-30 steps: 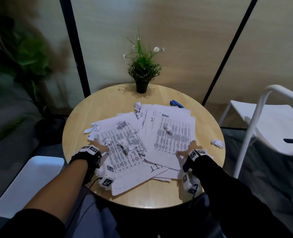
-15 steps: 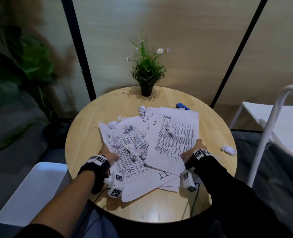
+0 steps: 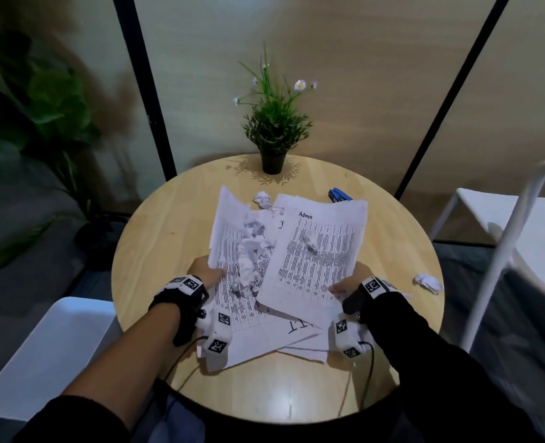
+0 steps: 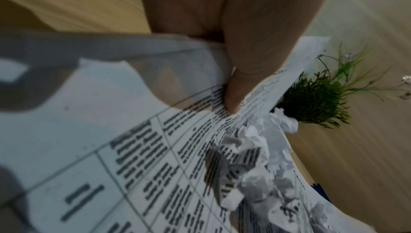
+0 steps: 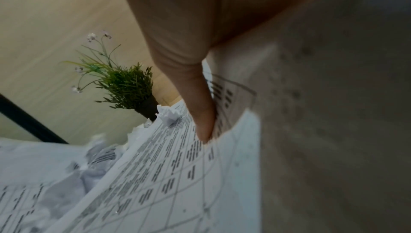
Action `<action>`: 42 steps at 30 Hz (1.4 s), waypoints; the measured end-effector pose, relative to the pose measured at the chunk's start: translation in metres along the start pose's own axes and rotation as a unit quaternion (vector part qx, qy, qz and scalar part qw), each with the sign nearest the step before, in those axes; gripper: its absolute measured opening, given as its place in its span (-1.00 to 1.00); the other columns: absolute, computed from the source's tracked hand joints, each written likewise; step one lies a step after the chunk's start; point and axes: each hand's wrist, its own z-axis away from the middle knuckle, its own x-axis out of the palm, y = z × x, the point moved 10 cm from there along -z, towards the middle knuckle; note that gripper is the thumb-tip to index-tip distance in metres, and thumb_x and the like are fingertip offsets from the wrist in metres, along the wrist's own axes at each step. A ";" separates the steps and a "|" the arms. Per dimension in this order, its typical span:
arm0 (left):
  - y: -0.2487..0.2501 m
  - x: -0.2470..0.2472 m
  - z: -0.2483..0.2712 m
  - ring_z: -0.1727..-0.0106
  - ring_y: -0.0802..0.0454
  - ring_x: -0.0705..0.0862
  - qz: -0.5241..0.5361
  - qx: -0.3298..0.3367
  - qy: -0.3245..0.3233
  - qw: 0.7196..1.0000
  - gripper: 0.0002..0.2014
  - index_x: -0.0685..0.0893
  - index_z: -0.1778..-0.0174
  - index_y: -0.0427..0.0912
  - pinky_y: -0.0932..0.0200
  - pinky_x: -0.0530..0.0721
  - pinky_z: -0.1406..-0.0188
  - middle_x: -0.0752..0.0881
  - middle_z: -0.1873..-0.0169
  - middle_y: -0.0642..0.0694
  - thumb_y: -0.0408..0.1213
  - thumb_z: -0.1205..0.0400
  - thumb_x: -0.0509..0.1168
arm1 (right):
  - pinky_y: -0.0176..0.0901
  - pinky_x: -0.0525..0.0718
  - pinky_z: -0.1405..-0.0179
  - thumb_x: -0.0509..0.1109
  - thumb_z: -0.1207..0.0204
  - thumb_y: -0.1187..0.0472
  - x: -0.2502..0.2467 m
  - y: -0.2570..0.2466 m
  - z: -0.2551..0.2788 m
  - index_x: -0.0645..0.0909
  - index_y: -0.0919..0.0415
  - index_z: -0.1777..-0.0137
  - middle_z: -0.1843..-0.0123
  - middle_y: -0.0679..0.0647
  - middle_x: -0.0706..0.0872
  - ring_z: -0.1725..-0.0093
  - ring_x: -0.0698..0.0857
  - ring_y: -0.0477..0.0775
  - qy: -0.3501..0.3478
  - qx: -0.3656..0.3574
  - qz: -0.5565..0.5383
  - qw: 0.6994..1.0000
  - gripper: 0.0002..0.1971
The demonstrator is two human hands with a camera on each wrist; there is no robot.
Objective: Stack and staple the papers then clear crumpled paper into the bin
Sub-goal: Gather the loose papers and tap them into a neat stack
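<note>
Several printed sheets (image 3: 316, 251) lie overlapped on the round wooden table (image 3: 156, 251). My left hand (image 3: 208, 273) pinches the left sheets' edge, thumb on top (image 4: 233, 94), and tilts them up. My right hand (image 3: 344, 284) pinches the right sheets' edge, thumb on the print (image 5: 202, 124). Crumpled paper scraps (image 3: 248, 260) have gathered in the fold between the raised sheets (image 4: 249, 163). One crumpled ball (image 3: 311, 239) sits on the right sheet, another (image 3: 262, 198) lies beyond the sheets, and a third (image 3: 428, 282) rests near the table's right edge. A blue stapler (image 3: 339, 195) lies behind the papers.
A small potted plant (image 3: 274, 135) stands at the table's far edge. A white chair (image 3: 520, 238) is at the right. A white flat-topped object (image 3: 47, 356) sits low at the left, and a large leafy plant (image 3: 34, 123) beyond it.
Both hands have lifted the outer edges of the sheets and brought them inward. The loose crumpled scraps slid together into the middle fold. The view has moved closer.
</note>
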 end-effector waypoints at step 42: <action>0.017 -0.012 -0.044 -0.38 -0.07 0.49 0.244 0.019 -0.023 0.969 -0.05 0.41 -0.39 -0.41 -0.14 0.42 -0.47 0.56 -0.32 -0.12 -0.19 -0.14 0.70 | -0.13 0.55 0.24 0.61 -0.29 0.32 -0.001 -0.063 -0.034 0.57 0.19 0.30 0.36 0.09 0.61 0.35 0.57 0.04 0.023 -0.128 -0.190 0.973 -0.77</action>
